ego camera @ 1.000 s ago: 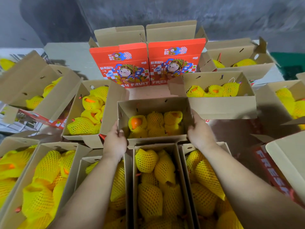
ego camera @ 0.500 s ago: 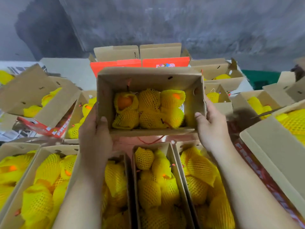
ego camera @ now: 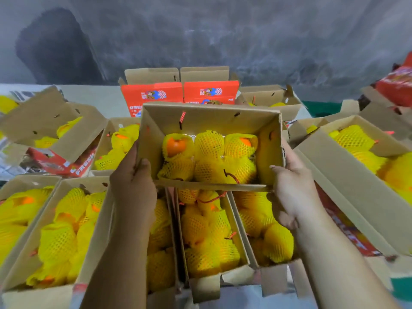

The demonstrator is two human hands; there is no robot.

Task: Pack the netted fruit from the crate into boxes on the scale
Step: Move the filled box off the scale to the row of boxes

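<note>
I hold an open cardboard box point(ego camera: 207, 118) in the air above the other boxes, tilted toward me. Inside lie several orange fruit in yellow foam nets point(ego camera: 209, 157). My left hand point(ego camera: 133, 179) grips the box's left wall, thumb over the rim. My right hand point(ego camera: 292, 186) grips its right wall, thumb on the near corner. No scale or crate shows in this view.
Filled open boxes of netted fruit point(ego camera: 207, 233) lie directly under the held box and to both sides. Two red printed boxes point(ego camera: 180, 94) stand upright behind it. Further boxes point(ego camera: 356, 166) crowd the right; a grey wall rises at the back.
I lifted the box off the surface between the others and raised it toward me. It now sits a little lower and nearer in view than half a second ago, both hands still holding it.
</note>
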